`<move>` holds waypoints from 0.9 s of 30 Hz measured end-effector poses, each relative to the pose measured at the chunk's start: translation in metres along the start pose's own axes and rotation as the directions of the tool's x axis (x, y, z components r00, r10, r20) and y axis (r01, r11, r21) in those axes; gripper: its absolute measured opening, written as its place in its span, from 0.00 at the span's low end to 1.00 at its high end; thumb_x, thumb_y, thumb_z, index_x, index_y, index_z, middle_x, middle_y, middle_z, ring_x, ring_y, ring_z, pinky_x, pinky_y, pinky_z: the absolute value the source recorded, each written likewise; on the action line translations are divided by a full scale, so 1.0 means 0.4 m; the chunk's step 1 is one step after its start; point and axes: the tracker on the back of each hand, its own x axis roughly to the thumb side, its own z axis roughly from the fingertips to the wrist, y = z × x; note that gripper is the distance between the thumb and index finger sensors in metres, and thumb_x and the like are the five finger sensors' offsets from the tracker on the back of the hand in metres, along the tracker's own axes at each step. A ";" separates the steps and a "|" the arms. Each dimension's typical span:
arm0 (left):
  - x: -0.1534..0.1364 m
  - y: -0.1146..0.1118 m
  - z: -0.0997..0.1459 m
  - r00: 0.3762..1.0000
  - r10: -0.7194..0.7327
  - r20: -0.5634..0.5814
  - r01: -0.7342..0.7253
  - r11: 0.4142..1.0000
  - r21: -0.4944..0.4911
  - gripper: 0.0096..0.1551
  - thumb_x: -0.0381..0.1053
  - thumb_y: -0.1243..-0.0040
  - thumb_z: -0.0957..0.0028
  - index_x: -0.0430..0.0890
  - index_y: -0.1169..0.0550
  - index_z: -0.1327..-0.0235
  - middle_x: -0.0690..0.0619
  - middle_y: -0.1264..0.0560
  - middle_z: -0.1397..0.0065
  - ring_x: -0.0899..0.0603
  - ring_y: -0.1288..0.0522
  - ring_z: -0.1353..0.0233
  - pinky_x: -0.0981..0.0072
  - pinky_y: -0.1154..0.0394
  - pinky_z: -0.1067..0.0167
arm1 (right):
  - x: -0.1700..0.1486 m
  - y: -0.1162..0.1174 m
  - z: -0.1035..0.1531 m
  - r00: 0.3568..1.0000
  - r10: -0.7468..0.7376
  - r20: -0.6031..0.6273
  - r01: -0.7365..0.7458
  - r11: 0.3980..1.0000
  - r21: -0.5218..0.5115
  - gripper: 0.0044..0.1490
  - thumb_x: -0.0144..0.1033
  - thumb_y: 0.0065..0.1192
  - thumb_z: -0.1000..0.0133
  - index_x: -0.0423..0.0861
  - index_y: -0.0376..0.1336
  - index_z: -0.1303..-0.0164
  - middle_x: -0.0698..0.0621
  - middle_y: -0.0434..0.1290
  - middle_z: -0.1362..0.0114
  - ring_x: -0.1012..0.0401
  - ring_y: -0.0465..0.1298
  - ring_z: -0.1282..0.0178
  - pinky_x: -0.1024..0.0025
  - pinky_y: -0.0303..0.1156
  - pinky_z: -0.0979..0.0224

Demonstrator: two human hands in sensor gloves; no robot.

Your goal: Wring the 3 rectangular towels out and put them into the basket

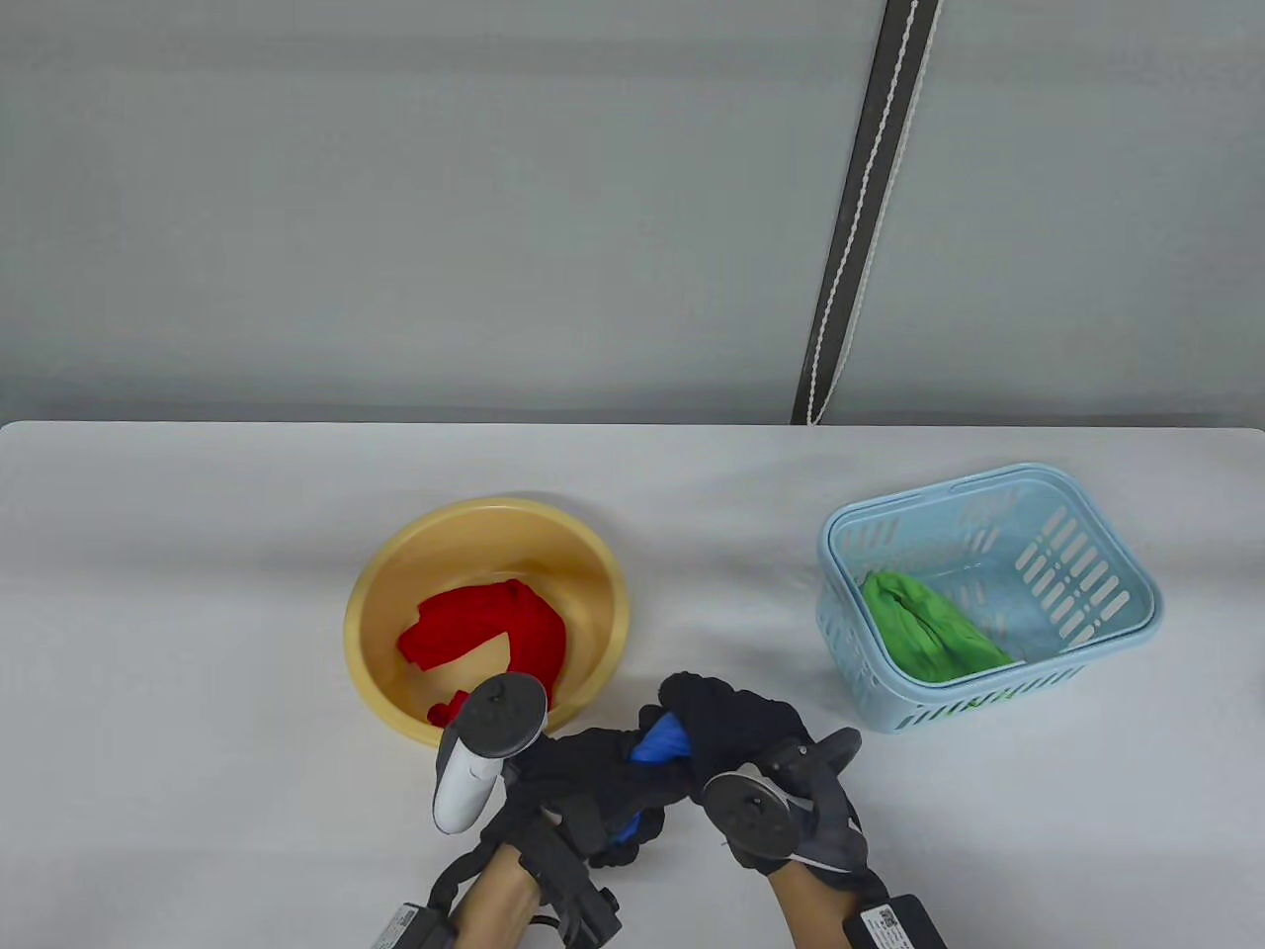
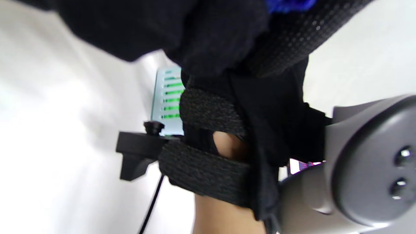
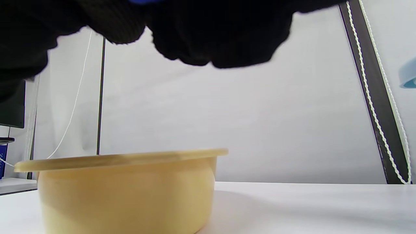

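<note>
Both gloved hands grip a twisted blue towel between them, near the table's front edge. My left hand curls round its lower end and my right hand round its upper end. A strip of the blue towel shows at the top of the left wrist view. A red towel lies crumpled in the yellow basin at the left. A green towel lies in the light blue basket at the right.
The yellow basin fills the lower left of the right wrist view, close to my hands. A grey curtain wall with a dark strap and white cord stands behind the table. The basket's slotted side shows green through it.
</note>
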 end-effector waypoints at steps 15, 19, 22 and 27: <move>-0.039 -0.044 -0.035 0.904 0.428 -0.015 -0.416 0.868 -0.270 0.20 0.63 0.35 0.39 0.44 0.14 0.66 0.58 0.14 0.76 0.48 0.18 0.83 0.57 0.18 0.83 | 0.012 -0.014 0.012 0.998 0.065 -0.001 -0.064 0.993 -0.098 0.26 0.55 0.57 0.39 0.47 0.63 0.41 0.49 0.80 0.58 0.59 0.82 0.77 0.67 0.77 0.75; -0.046 -0.057 -0.042 0.857 0.515 -0.035 -0.494 0.799 -0.344 0.20 0.63 0.36 0.38 0.44 0.15 0.65 0.58 0.15 0.76 0.48 0.18 0.82 0.57 0.18 0.82 | 0.018 -0.013 0.015 0.998 0.068 0.002 -0.068 0.991 -0.113 0.27 0.53 0.56 0.38 0.47 0.60 0.38 0.48 0.78 0.55 0.57 0.82 0.74 0.66 0.77 0.73; -0.043 -0.057 -0.040 0.854 0.519 -0.040 -0.497 0.790 -0.359 0.20 0.63 0.36 0.38 0.44 0.15 0.64 0.58 0.15 0.75 0.48 0.18 0.82 0.56 0.18 0.82 | 0.023 -0.017 0.015 0.997 0.075 -0.004 -0.074 0.990 -0.123 0.27 0.53 0.57 0.38 0.47 0.59 0.37 0.47 0.78 0.53 0.57 0.82 0.72 0.66 0.77 0.71; -0.040 -0.041 -0.025 0.921 0.388 -0.036 -0.377 0.863 -0.335 0.21 0.65 0.38 0.37 0.45 0.16 0.61 0.57 0.14 0.72 0.48 0.17 0.79 0.57 0.17 0.79 | 0.031 -0.020 0.019 0.994 0.109 0.016 -0.107 0.989 -0.100 0.29 0.52 0.61 0.40 0.48 0.59 0.35 0.46 0.78 0.48 0.54 0.84 0.65 0.64 0.79 0.68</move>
